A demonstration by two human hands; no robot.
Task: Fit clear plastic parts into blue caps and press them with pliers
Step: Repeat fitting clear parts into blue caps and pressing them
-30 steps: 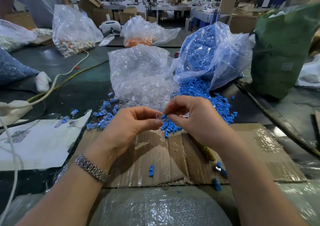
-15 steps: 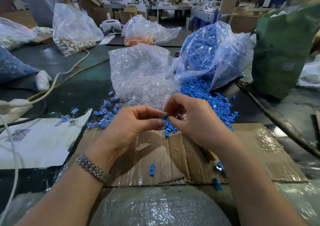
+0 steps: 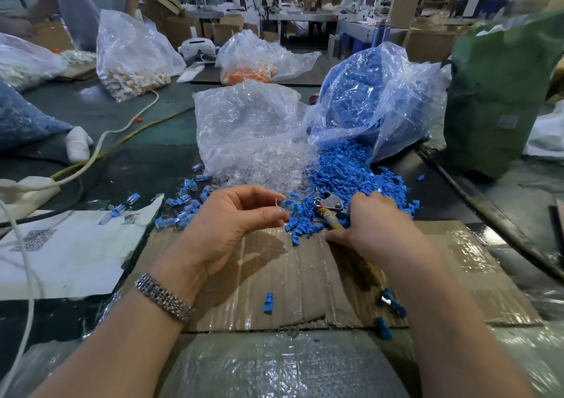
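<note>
My left hand pinches a blue cap with a clear plastic part in it between thumb and fingertips, just above the cardboard. My right hand lies over the pliers, its fingers curled round the yellowed handle while the metal jaws poke out to the left on the heap of loose blue caps. Clear plastic parts spill from a transparent bag right behind both hands. Finished blue-and-clear pieces lie scattered to the left of my left hand.
A flat cardboard sheet covers the work spot, with single blue caps on it. A bag of blue caps and a green sack stand at the right. White paper, cables and more bags sit at the left.
The two hands, which met at the cap, have parted. My left hand kept the assembled piece, and my right hand dropped to the pliers on the blue heap.
</note>
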